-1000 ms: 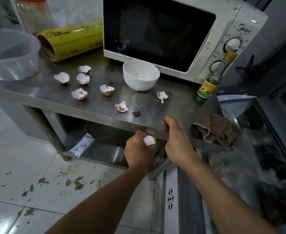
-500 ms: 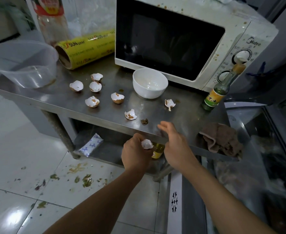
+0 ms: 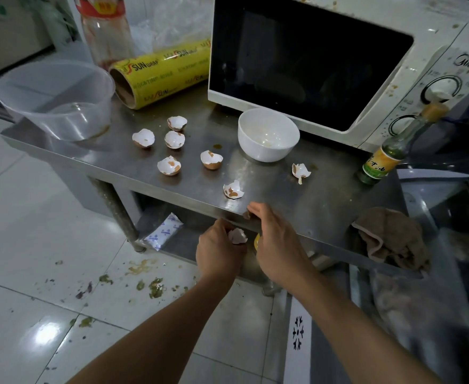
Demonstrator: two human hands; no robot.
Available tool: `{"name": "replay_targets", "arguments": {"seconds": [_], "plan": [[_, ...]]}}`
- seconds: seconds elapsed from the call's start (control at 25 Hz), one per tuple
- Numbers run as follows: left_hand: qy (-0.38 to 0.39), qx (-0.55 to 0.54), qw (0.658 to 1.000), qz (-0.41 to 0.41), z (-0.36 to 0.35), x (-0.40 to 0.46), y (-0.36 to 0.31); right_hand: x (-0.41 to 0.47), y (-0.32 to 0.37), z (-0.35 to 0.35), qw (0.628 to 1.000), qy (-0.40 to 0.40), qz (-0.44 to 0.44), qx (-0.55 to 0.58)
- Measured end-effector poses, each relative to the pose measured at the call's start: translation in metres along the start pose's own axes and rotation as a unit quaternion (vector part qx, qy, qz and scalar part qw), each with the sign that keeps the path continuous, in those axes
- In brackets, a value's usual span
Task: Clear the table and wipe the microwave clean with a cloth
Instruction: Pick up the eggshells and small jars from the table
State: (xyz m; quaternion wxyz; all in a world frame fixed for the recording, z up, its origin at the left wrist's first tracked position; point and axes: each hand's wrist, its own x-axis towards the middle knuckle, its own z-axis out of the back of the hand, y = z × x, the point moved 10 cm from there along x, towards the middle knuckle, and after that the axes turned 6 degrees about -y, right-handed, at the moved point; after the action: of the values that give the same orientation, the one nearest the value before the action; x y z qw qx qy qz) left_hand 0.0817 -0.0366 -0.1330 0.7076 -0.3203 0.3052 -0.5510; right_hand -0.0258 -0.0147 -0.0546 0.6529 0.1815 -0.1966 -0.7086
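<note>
Steel table (image 3: 297,200) runs on a slant from the left of the frame down to the lower right, its near edge passing through the centre, where both hands meet it. Just under that edge the left hand (image 3: 219,252) has its fingers curled around a piece of eggshell (image 3: 237,236). The right hand (image 3: 276,242) reaches over the edge with fingers fairly straight, tips touching a small brown scrap (image 3: 246,214) on the steel. Seven more shell halves lie scattered left of centre, mostly cup-side up, the nearest one (image 3: 233,190) just above the right fingertips. A white bowl (image 3: 268,134) stands upright in front of the microwave (image 3: 324,62), which fills the upper right with its dark door facing the lower left. A brown cloth (image 3: 391,239) is bunched at the table's lower-right corner, partly over the edge. A green bottle (image 3: 382,159) stands between cloth and microwave. At upper left, a clear tub (image 3: 56,98) sits at the table's end beside a yellow wrap roll (image 3: 161,73) lying with its long axis toward the microwave. Bare steel lies open between bowl, bottle and cloth.
</note>
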Motion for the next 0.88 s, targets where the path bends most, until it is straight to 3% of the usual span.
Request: {"name": "replay_targets", "arguments": {"seconds": [0.24,0.52,0.88], "plan": [[-0.01,-0.051,0.999,0.001,0.008,0.0,-0.006,-0.018,0.006,-0.007,0.999,0.01,0.006,0.038],[-0.002,-0.039,0.999,-0.032,0.038,0.003,-0.009,0.021,0.009,0.027,0.993,-0.098,-0.036,0.056],[-0.026,-0.016,0.996,-0.085,0.1,0.041,-0.015,0.072,0.018,-0.002,0.994,-0.067,-0.081,0.014]]}}
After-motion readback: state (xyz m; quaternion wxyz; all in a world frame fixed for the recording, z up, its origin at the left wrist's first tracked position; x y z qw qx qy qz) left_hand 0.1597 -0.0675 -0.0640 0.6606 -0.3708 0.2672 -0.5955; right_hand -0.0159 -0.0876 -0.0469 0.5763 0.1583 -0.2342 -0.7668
